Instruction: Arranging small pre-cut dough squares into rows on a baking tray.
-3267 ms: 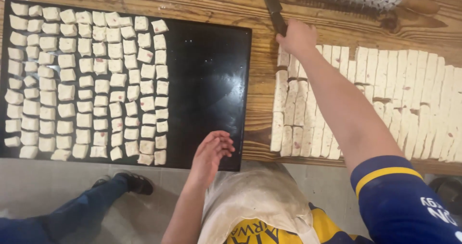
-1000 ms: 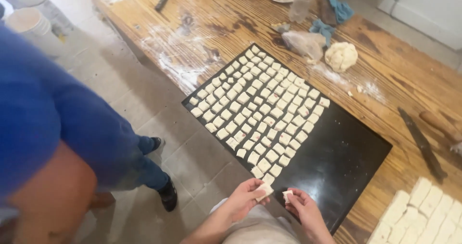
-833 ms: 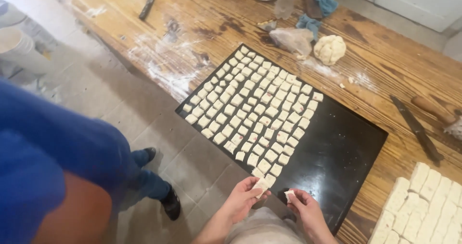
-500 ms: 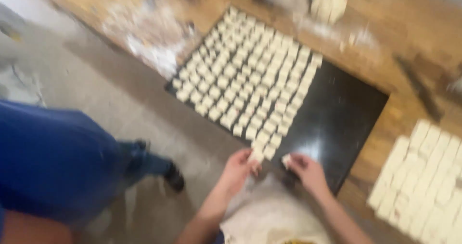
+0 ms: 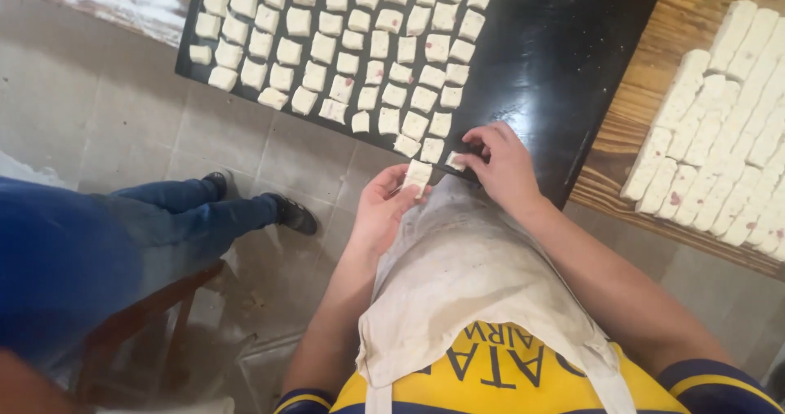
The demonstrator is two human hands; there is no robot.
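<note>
left hand [image 5: 383, 210]: fingers pinching dough square [image 5: 418, 173] just off tray's near edge
right hand [image 5: 500, 165]: fingers pinching small piece [image 5: 455, 162] at tray [image 5: 564, 62] edge
free room: tray's bare right half

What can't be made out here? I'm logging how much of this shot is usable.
- Black tray: its far end is cut off by the top edge of the head view, so the rows of dough squares can't be counted.
- Small dough piece: mostly covered by the right hand and its fingers.
- Cut dough strips: run off the right edge.
- Nearby person's legs: blurred, upper body out of frame.
</note>
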